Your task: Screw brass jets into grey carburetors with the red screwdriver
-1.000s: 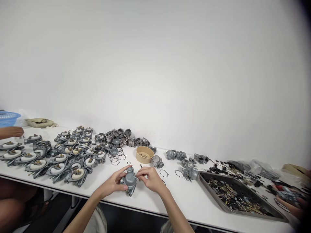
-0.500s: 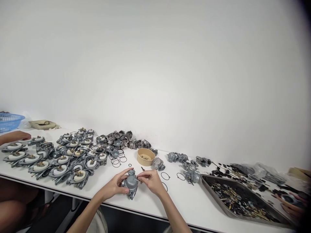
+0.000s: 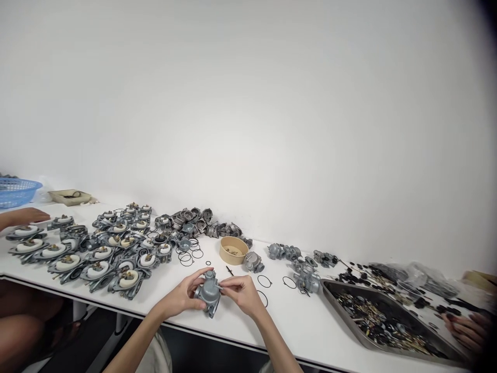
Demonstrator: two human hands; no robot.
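A grey metal carburetor stands on the white table in front of me. My left hand is closed round its left side, with the thumb low and the fingers near its top. At the upper right of the carburetor, my right hand pinches with thumb and fingertips; whatever small piece lies between them is too small to make out. Behind my hands lies a thin dark tool. A small black ring and a tan round bowl holding small metal pieces are just beyond.
Many carburetor bodies with white floats fill the left. Grey metal bowls are heaped along the wall. Black gasket rings and more carburetors lie to the right, beside a metal tray of small parts. Other people's hands show at both sides.
My hands stay at the carburetor with hardly any shift. At the far right, the other person's hand has moved and the part it held no longer shows. The view has shifted slightly.
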